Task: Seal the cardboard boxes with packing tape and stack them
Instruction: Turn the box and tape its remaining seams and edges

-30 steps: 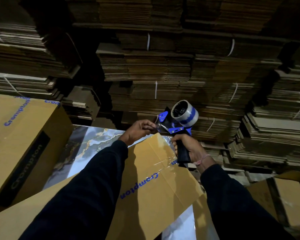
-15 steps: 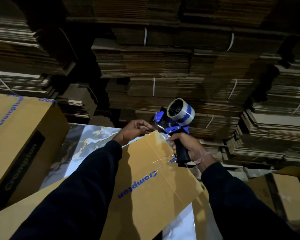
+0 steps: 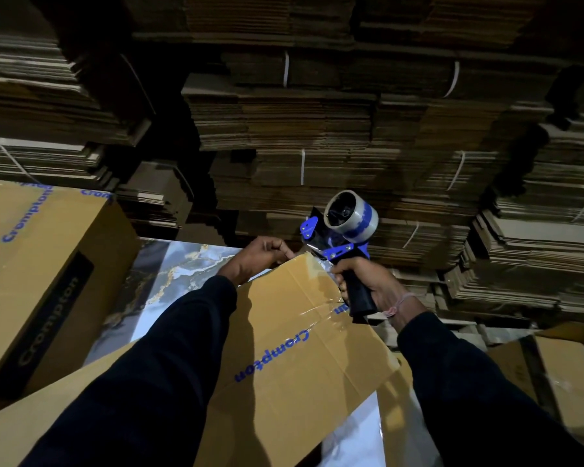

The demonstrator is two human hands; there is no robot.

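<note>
A tan cardboard box (image 3: 284, 348) printed "Crompton" in blue lies in front of me, with a strip of clear tape running across its top. My right hand (image 3: 373, 284) grips the black handle of a blue tape dispenser (image 3: 344, 237) with a clear tape roll, its blade end at the box's far corner. My left hand (image 3: 257, 256) pinches the tape end at that same far edge, fingers closed on it. Both dark sleeves cover much of the box.
A second Crompton box (image 3: 38, 281) stands at the left. A marble-patterned surface (image 3: 169, 274) lies under the boxes. Another box (image 3: 560, 375) sits at the lower right. Tied stacks of flattened cardboard (image 3: 317, 146) fill the whole background.
The dispenser and both hands have come down slightly, closer to the box's far corner. The left hand stays pinched on the tape end.
</note>
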